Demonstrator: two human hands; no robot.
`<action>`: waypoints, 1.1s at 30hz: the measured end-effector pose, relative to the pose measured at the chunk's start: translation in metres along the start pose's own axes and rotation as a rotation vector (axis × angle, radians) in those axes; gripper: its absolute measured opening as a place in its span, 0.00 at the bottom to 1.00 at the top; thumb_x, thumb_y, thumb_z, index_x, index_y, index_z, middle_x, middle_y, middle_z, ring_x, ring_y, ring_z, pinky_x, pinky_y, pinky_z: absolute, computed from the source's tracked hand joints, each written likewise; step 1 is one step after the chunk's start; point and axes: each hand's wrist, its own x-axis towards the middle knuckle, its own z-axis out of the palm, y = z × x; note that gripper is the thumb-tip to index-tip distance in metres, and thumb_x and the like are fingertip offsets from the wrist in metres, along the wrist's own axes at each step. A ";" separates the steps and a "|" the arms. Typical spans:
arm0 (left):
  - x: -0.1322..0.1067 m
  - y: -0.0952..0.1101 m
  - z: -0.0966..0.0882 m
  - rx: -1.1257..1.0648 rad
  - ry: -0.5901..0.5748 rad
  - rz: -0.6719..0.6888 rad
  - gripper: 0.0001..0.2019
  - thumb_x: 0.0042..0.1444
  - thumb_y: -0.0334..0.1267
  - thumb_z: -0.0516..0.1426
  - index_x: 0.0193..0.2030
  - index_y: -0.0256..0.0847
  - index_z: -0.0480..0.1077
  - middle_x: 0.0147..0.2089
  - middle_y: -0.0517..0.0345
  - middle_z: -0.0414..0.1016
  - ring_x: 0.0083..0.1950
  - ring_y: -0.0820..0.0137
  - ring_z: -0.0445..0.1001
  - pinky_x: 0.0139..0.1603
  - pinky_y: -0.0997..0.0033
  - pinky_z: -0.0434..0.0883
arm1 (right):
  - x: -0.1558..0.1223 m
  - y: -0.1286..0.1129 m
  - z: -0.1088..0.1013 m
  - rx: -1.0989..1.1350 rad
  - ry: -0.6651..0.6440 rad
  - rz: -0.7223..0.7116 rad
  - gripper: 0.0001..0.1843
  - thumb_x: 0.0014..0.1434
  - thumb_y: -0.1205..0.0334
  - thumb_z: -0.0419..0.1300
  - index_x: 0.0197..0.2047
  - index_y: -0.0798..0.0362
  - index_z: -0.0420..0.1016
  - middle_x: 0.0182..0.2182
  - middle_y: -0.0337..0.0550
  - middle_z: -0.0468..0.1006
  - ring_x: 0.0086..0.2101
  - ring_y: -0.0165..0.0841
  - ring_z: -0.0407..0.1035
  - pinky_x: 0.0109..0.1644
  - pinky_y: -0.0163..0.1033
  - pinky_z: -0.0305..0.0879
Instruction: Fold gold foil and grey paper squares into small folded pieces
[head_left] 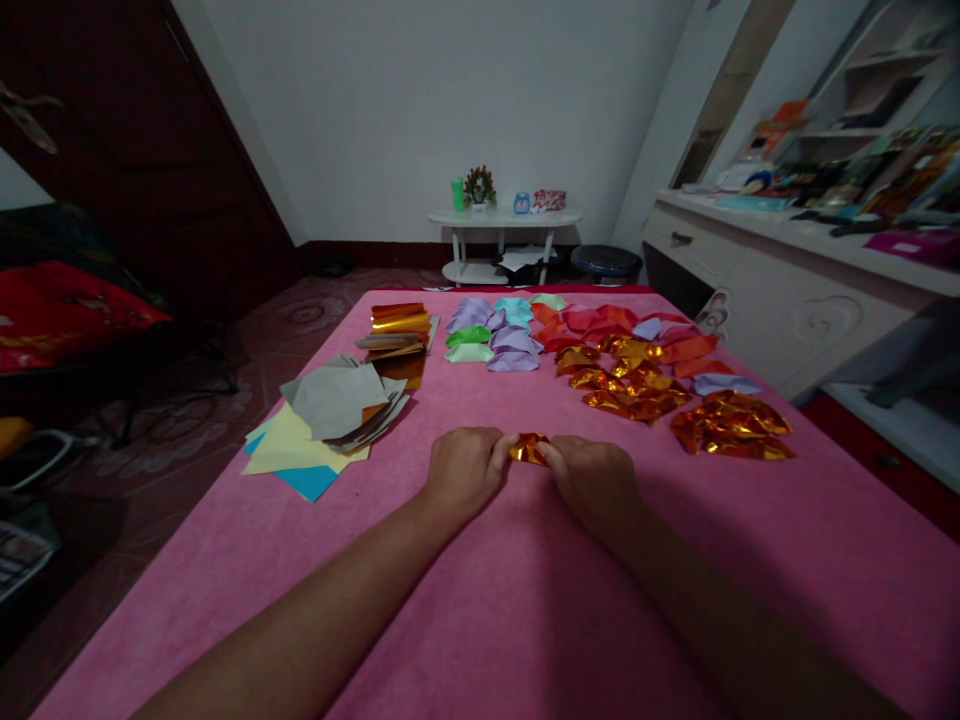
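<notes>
Remotely, I have the left hand (465,468) and right hand (598,478) pinching opposite ends of a small, shiny gold foil piece (529,449), both grips closed over the pink cloth (480,570). Around that centre, grey paper sheets (337,398) lie at ten o'clock, folded gold foil shapes (637,390) at two.
</notes>
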 end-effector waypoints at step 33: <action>0.006 -0.001 0.016 -1.146 -0.090 -0.143 0.26 0.56 0.59 0.47 0.19 0.38 0.57 0.18 0.65 0.55 0.21 0.78 0.51 0.23 0.76 0.51 | 0.002 0.000 -0.006 0.477 0.003 0.194 0.27 0.67 0.56 0.41 0.24 0.54 0.72 0.22 0.42 0.76 0.24 0.29 0.67 0.29 0.33 0.55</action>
